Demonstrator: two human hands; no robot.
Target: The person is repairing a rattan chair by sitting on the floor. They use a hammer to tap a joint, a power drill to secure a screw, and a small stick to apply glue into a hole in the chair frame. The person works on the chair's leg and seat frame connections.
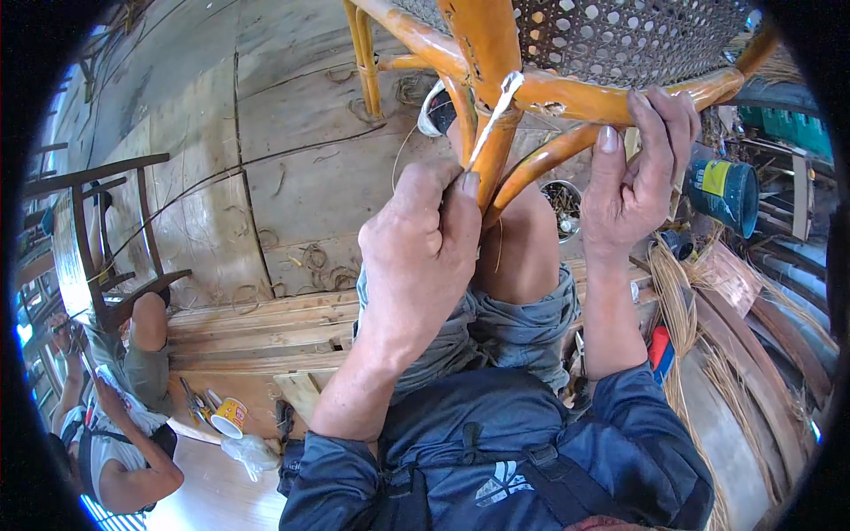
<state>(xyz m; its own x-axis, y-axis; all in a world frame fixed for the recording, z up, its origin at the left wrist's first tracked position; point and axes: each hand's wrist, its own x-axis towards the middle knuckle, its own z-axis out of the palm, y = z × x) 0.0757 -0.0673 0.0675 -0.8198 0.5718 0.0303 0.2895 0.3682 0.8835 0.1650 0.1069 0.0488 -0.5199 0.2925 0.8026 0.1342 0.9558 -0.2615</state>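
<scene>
A glossy orange-brown rattan chair [575, 99] with a woven cane panel [611, 35] stands tilted before me, at the top. My left hand [421, 239] pinches a thin whitish strip [492, 122] between thumb and fingers. The strip's thicker upper end touches the joint where the chair's leg meets its rail. My right hand [633, 177] rests its fingertips on that rail, the thumb beside a curved brace [544, 164] below it. A pale bare patch shows on the rail between the hands.
To the right stand a dark blue bucket [724, 190] and bundled fibre strands [677, 327]. Scissors [195, 398], a yellow cup [229, 416] and a plastic bag [252, 453] lie at lower left. Another person [128, 442] works at far left beside a wooden frame [142, 212]. Cane scraps litter the floor.
</scene>
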